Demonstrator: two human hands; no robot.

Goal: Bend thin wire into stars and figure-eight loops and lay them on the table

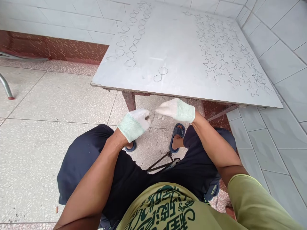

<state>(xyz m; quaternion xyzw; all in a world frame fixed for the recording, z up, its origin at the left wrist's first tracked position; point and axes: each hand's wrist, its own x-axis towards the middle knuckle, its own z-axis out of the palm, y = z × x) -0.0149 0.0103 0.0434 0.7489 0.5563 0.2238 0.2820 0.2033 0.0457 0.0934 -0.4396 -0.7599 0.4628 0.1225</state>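
Note:
My left hand and my right hand, both in white knit gloves, meet in front of the table's near edge. The fingertips of each are pinched together and almost touch. Whatever lies between them is too thin or too hidden to make out. Just beyond, a thin wire figure-eight rests alone near the table's front. Star-shaped wire pieces lie in rows on the right side of the tabletop. More looped wire pieces run in two lines along the left side.
The white-topped table has a wooden leg below its front edge. Tiled walls stand behind and to the right. Below my lap, a dark folding metal frame sits on the speckled floor. A curved metal tube shows at far left.

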